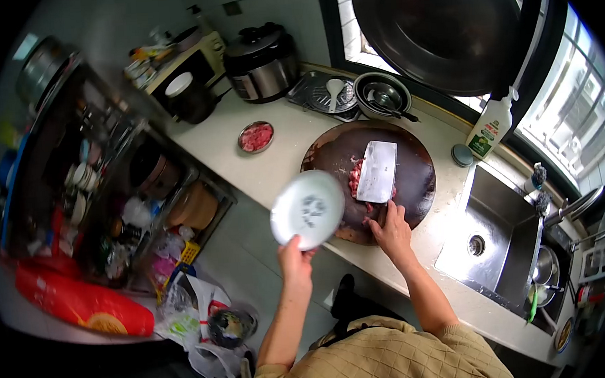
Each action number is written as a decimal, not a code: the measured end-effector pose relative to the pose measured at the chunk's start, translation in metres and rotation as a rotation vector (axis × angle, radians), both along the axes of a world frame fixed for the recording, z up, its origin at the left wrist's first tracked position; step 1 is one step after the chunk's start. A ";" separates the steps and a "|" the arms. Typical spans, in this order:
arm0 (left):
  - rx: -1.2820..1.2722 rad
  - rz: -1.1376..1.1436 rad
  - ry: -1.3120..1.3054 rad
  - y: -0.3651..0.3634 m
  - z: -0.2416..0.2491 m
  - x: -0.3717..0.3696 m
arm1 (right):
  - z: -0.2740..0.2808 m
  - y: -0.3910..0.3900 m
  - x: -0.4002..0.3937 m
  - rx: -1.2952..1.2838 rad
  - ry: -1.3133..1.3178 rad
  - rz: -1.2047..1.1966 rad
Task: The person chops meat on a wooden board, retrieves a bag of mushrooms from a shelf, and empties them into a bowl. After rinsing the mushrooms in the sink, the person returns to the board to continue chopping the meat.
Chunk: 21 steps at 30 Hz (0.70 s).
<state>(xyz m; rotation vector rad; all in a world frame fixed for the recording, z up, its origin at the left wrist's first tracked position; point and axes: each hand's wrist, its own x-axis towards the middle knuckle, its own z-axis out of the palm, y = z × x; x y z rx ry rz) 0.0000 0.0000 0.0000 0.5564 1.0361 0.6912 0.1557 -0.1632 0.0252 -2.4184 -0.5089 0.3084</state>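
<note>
My left hand [296,258] grips the near rim of a white plate [291,214] with a dark pattern at its centre. The plate is tilted beside the left edge of a round dark cutting board [414,176]. My right hand [392,230] is closed at the near end of a cleaver [378,172], whose handle is mostly hidden. Its broad blade lies over pieces of red meat [355,180] on the board. More meat shows near my right fingers. A small metal bowl [242,147] of red meat stands on the counter behind the plate.
A metal sink [502,226] is at the right, with a white bottle [491,127] behind it. Nested metal bowls [382,95] and a pressure cooker [262,70] stand at the back. A large wok [438,28] hangs above. Shelves and bags are at the left.
</note>
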 end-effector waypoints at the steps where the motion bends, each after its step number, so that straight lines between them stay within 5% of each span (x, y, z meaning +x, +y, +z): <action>1: 0.034 0.025 0.000 0.014 -0.003 -0.010 | -0.005 -0.004 -0.011 0.018 -0.012 -0.034; 5: -0.006 0.078 0.106 0.095 -0.035 0.033 | -0.037 0.000 0.015 0.379 0.155 -0.190; 7: 0.022 0.074 0.106 0.126 -0.038 0.061 | -0.026 0.010 0.037 0.826 0.525 -0.280; 10: 0.011 0.072 0.091 0.148 -0.051 0.083 | 0.016 0.006 0.045 0.908 0.810 -0.242; 14: 0.013 0.029 0.088 0.174 -0.052 0.112 | 0.053 0.011 0.026 0.778 0.533 -0.126; 17: 0.014 0.011 0.051 0.185 -0.054 0.132 | 0.078 0.032 0.017 0.580 -0.107 -0.007; 18: 0.030 0.006 0.056 0.191 -0.056 0.139 | 0.083 0.035 0.013 0.637 0.044 -0.034; 19: 0.027 -0.016 0.052 0.195 -0.058 0.145 | 0.076 0.040 0.011 0.484 -0.161 -0.001; 21: 0.025 -0.063 0.040 0.205 -0.059 0.159 | 0.057 0.058 0.001 0.344 -0.133 -0.090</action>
